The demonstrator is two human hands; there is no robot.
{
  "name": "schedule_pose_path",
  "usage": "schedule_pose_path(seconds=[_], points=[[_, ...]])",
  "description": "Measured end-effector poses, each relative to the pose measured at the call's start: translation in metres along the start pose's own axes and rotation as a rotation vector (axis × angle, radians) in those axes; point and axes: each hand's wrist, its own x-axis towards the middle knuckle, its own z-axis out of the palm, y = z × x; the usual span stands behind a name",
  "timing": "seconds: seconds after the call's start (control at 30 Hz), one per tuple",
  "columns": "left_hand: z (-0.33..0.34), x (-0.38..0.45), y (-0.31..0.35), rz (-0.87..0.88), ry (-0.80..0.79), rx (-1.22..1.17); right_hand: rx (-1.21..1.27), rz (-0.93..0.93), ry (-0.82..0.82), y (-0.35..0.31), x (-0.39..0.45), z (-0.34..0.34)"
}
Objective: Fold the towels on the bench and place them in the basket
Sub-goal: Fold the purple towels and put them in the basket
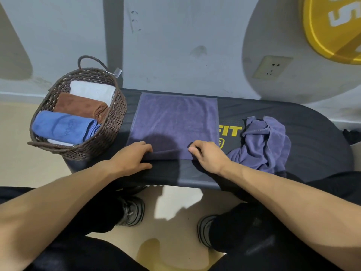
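A purple towel (173, 120) lies flat across the black bench (304, 130). My left hand (131, 156) grips its near left edge, thumb under the hem. My right hand (207, 155) pinches the near right edge, where the cloth is lifted slightly into a small fold. A second purple towel (265, 141) lies crumpled on the bench to the right of my right hand. A brown wicker basket (115, 118) stands on the bench's left end and holds a rolled blue towel (62, 127), a brown towel (82, 106) and a white towel (91, 91).
A grey wall with a socket (271, 67) rises right behind the bench. A yellow weight plate (332, 28) hangs at top right. My legs and shoes (132, 210) are below the bench's front edge on a beige floor.
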Motion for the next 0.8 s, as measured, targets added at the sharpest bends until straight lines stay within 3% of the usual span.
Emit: schedule_pose_path(seconds=[0.1,0.23,0.37,0.47,0.63,0.7,0.8], points=[[-0.008,0.002,-0.012,-0.077,0.058,-0.032,-0.068,-0.041,-0.056,0.004,0.000,-0.005],[-0.022,-0.005,-0.031,-0.082,0.012,0.065,-0.343,-0.144,-0.303,0.006,-0.002,-0.012],[-0.030,-0.009,-0.033,-0.077,0.007,0.097,-0.397,-0.134,-0.282,0.006,-0.004,-0.018],[-0.040,-0.012,-0.027,-0.111,-0.105,0.139,-0.346,-0.053,-0.406,0.004,-0.007,-0.030],[-0.044,-0.024,-0.013,-0.141,-0.429,0.059,-0.155,0.146,-0.765,0.002,-0.017,-0.047],[-0.047,-0.026,-0.014,-0.158,-0.498,-0.020,-0.064,0.188,-0.797,0.005,-0.019,-0.054],[-0.050,-0.028,-0.024,-0.199,-0.467,-0.163,0.212,0.284,-0.716,0.015,-0.018,-0.067]])
